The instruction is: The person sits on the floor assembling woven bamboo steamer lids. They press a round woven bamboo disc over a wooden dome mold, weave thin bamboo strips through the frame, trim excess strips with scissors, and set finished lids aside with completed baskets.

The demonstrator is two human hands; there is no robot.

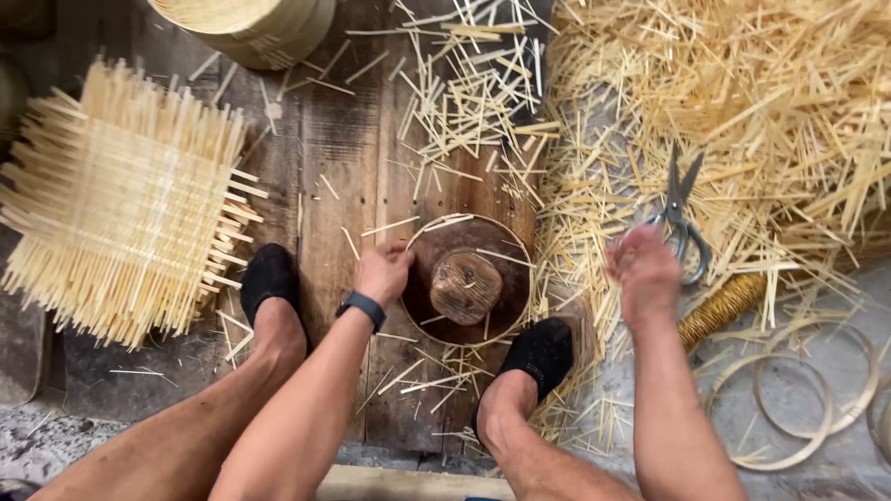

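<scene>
My left hand (382, 273) pinches the rim of a thin bamboo hoop (506, 243) that rings a round dark wooden form (466, 286) on the plank floor. A dark band sits on that wrist. My right hand (642, 271) hovers blurred above the straw, its fingers loosely curled with nothing visible in them. Just beyond it lie grey scissors (681, 215). My two feet in black socks (269, 283) (541, 351) rest either side of the form.
A stack of woven bamboo mats with bristling ends (121, 199) lies at left. A round woven basket (246, 26) sits at top. Loose bamboo slivers (761, 102) pile at right. Bamboo hoops (789, 408) and a twine-wrapped stick (722, 308) lie lower right.
</scene>
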